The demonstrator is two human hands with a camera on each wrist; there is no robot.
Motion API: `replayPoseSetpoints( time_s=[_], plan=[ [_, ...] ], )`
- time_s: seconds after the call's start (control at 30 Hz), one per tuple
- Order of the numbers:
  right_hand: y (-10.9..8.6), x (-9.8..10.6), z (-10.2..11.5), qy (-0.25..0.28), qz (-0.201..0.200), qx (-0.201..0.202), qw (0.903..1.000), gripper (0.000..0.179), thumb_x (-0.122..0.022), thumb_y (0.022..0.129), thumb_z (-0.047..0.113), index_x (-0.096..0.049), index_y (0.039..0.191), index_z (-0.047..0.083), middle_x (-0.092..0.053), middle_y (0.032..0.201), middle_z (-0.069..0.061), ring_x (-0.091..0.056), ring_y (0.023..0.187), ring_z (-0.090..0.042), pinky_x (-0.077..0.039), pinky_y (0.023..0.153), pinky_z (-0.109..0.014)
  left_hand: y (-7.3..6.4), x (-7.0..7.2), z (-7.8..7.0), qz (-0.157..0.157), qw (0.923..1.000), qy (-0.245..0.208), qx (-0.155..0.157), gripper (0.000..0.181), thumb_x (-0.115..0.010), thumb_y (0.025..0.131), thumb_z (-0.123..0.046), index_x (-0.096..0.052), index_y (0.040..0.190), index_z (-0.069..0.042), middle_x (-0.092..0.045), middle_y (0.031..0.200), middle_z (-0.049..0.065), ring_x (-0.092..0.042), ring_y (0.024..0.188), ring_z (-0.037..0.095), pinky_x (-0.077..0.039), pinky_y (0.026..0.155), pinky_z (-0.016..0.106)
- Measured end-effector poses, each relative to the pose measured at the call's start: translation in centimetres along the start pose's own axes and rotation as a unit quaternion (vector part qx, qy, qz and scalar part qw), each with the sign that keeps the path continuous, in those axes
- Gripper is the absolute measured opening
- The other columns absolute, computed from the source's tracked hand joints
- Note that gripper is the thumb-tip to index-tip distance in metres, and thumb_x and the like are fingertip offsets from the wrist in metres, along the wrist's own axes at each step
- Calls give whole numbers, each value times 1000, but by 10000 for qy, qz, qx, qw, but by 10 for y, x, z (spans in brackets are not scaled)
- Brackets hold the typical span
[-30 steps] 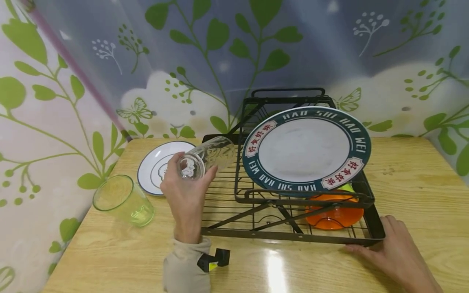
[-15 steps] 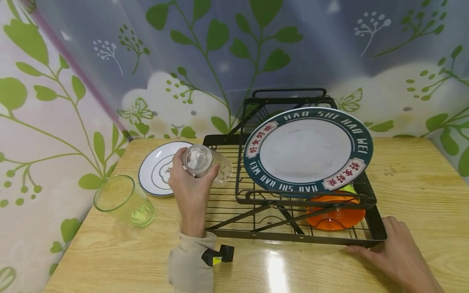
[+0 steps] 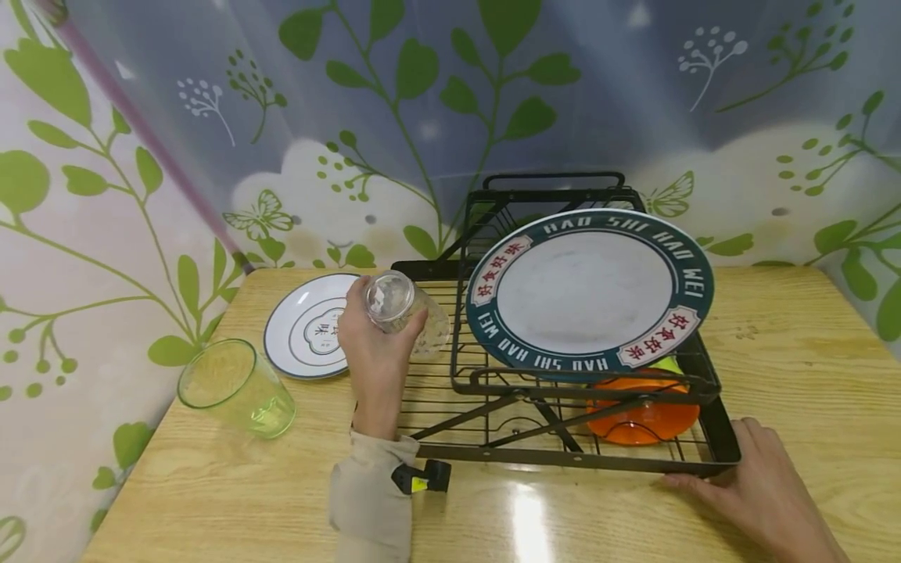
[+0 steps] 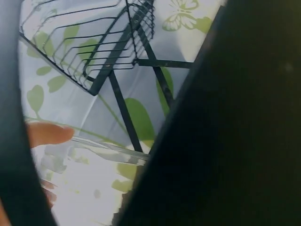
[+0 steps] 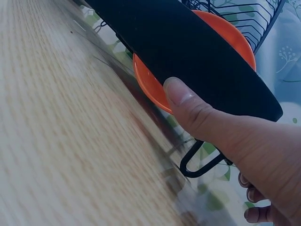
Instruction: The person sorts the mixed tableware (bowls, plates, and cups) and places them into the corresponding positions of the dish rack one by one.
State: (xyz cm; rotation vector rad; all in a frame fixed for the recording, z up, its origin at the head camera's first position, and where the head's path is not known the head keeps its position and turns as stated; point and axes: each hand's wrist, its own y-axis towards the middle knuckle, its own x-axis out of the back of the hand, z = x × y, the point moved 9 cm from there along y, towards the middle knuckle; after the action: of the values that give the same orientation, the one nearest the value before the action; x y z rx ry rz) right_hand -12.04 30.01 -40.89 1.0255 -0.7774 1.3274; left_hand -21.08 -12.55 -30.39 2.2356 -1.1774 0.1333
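Observation:
My left hand [image 3: 380, 356] holds a clear drinking glass [image 3: 391, 297] tilted, base toward the head camera, over the left part of a black wire dish rack [image 3: 486, 452]. In the left wrist view a fingertip [image 4: 51, 133] lies along the glass [image 4: 84, 183]; dark shapes hide much of that view. At the rack's front right corner my right hand [image 3: 763, 489] grips the frame, thumb [image 5: 188, 103] on its black side. On the upper tier leans a large white plate [image 3: 584, 289] with a green lettered rim. Under it sits an orange bowl [image 3: 644, 410].
A small white saucer [image 3: 288, 336] with blue rings lies left of the rack, partly behind my left hand. A greenish glass [image 3: 246, 391] stands near the table's left edge. Behind the wooden table [image 3: 246, 500] hangs a leaf-patterned curtain [image 3: 366, 78].
My left hand has moved slightly right with the clear glass, tipping its base further up and its mouth down toward the rack. The right hand and the rack have stayed put.

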Motion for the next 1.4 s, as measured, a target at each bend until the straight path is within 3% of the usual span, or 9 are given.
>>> replayPoseSetpoints(
  time_s=[0.2,0.4,0.47,0.57,0.73,0.9,1.1,1.27,1.4],
  plan=[
    [0,-4,-1,-15,278,-128,9995,93,-84,59,60,-54,113,-9,-54,90,-18,-47,87,-38,-39,72,-51,2,-13,2,189,9998,19,-92,77,-86,71,-13,-47,137,-1,-58,128,18,-49,118,33,-35,104,44],
    [0,-5,-2,-77,342,-222,9991,97,-83,59,62,-52,115,-11,-52,91,-20,-46,87,-38,-39,71,-51,2,-20,2,112,9994,-70,-319,78,-85,73,-13,-45,138,2,-58,127,20,-51,118,35,-33,106,46],
    [0,-4,-2,-83,286,-192,9994,97,-83,59,62,-52,115,-11,-53,91,-20,-46,87,-38,-39,72,-51,1,-21,5,145,9996,-188,-175,79,-85,74,-14,-43,140,1,-56,130,19,-51,120,34,-35,106,45],
    [-1,-4,-2,-71,238,-175,9995,97,-84,58,61,-52,115,-10,-53,91,-20,-46,87,-38,-39,72,-52,-2,-24,13,349,9985,-326,276,80,-83,76,-18,-40,142,-1,-52,135,17,-51,120,32,-43,99,44],
    [-1,-4,-2,-75,226,-158,9996,98,-84,59,61,-51,118,-10,-53,92,-21,-46,88,-39,-39,73,-52,-8,-28,24,665,9938,-253,852,75,-82,77,-13,-42,139,-2,-51,131,16,-53,116,30,-48,92,43],
    [-1,-1,0,1,64,-51,10000,95,-86,58,57,-53,117,-8,-54,92,-20,-47,88,-38,-38,72,-52,-8,-32,27,795,9921,-68,963,74,-83,76,-13,-43,137,-2,-52,128,17,-53,117,31,-45,98,43],
    [-1,-2,-1,33,93,-92,9999,98,-86,58,58,-51,120,-9,-54,96,-22,-46,90,-40,-38,74,-53,-10,-41,34,1224,9848,195,1213,84,-81,79,-18,-32,147,-6,-47,135,21,-48,122,36,-42,100,50],
    [-1,-3,-3,4,217,-222,9995,100,-84,58,60,-50,120,-10,-53,96,-23,-45,91,-40,-39,75,-54,-12,-45,35,1317,9835,241,1216,71,-76,83,-13,-38,143,-4,-50,131,22,-58,105,36,-51,86,47],
    [-2,-3,-3,10,182,-222,9996,96,-85,58,60,-52,116,-9,-53,95,-22,-46,90,-39,-39,73,-52,-13,-48,36,1352,9823,279,1267,65,-72,86,-9,-38,140,0,-49,130,24,-55,109,37,-48,90,48]
  ],
)
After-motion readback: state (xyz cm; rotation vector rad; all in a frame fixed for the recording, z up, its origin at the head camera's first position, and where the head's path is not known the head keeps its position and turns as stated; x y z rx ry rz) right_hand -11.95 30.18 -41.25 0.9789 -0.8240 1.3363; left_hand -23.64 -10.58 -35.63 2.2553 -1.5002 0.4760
